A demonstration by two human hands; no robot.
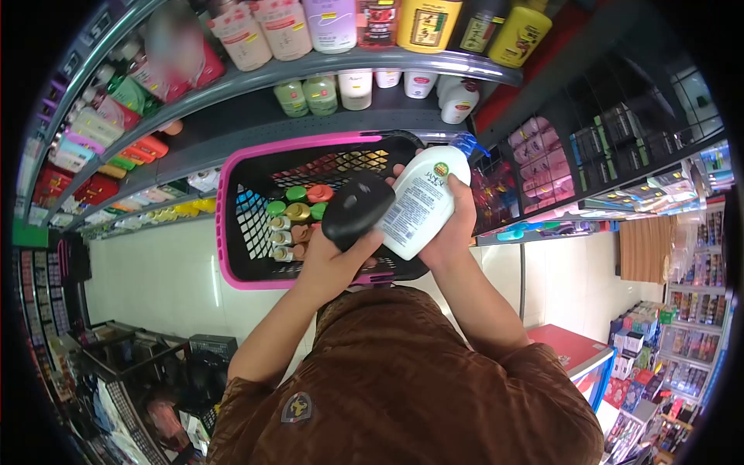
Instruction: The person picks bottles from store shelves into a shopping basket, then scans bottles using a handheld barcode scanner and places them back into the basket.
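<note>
My left hand (333,260) is wrapped round a smooth black object (358,209), which looks like a dark bottle. A white pump bottle (422,203) with a blue pump top (468,144) and printed text is gripped by my right hand (453,232). The two items touch or nearly touch each other. Both are over a black basket with a pink rim (222,213). Inside the basket, to the left of my hands, stand several bottles, among them one with a green cap (296,194), one with a red cap (318,193) and a gold-capped one (297,212).
Shelves (325,67) with rows of bottles curve across the front and left. Packaged goods hang on a rack (542,155) at the right. A red-topped case (570,349) is at the lower right, and a dark rack (116,380) with bags at the lower left.
</note>
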